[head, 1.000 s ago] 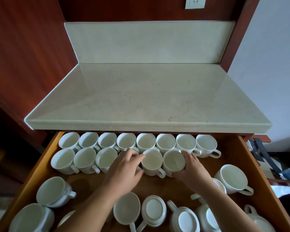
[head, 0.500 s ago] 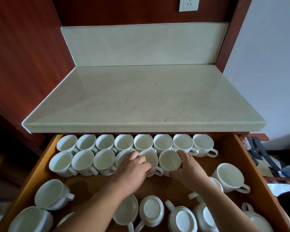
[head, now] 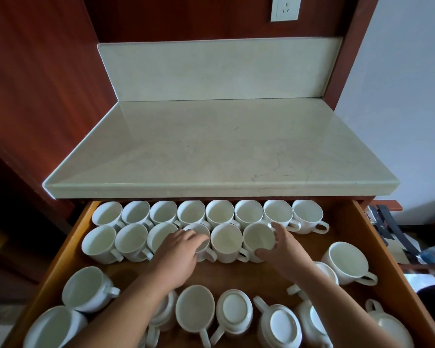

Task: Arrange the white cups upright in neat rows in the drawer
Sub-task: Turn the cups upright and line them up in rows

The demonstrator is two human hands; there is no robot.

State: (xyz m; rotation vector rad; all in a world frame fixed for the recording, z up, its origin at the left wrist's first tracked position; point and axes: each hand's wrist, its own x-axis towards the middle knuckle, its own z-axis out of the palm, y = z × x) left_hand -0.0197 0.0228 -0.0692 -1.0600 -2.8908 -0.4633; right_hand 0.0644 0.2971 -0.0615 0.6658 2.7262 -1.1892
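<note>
Nearest us, on our side of both hands, the unsorted cups (head: 195,307) lie loose across the front of the drawer (head: 68,249); we see at least two overturned cups (head: 234,315) with their bases up, tilted cups (head: 86,290) out to the left of the left hand, and one upright cup (head: 347,262) standing alone to the right of the right hand; roughly ten of them, by our count, have no place in a row yet.

Further in, the left hand (head: 178,254) lies over the fourth cup (head: 199,237) of the second row (head: 131,242), fingers bent across its rim and holding it; the right hand (head: 284,252) clasps the sixth cup (head: 258,239), thumb on the near side and fingers on the far rim; the fifth cup (head: 226,241) stands between the two hands, touching its neighbours; this row counts six cups, and we judge it unfinished, with bare drawer floor to the right of the right hand.

Just beyond the hands, the back row (head: 249,212) stands complete at eight upright cups, close together under the edge of the pale stone worktop (head: 211,151); about half the job looks done to us.
</note>
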